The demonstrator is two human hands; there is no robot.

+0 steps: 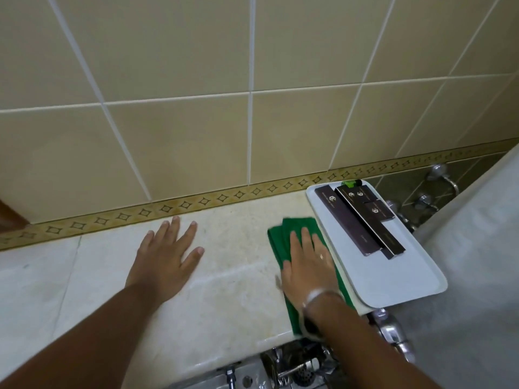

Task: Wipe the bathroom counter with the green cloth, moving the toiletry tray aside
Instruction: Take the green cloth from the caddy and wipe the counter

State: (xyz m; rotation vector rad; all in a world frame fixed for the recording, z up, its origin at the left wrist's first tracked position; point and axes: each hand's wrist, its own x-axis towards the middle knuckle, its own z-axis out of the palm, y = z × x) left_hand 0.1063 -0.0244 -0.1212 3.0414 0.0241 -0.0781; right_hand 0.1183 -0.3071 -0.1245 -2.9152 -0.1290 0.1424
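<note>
The green cloth (pixel 280 242) lies flat on the pale marble counter (pixel 224 276), and my right hand (pixel 307 265) presses down on it with fingers spread. Just right of the cloth sits the white toiletry tray (pixel 393 279) at the counter's right end, its near corner hanging past the edge. Several dark boxes (pixel 354 220) lie on the tray. My left hand (pixel 165 254) rests flat on the bare counter to the left, fingers apart, holding nothing.
A beige tiled wall (pixel 196 122) with a patterned border strip runs along the back of the counter. Chrome taps and a drain (pixel 300 369) show below the counter's front edge. More chrome fittings (pixel 438 175) are on the wall at the right, beside a grey surface.
</note>
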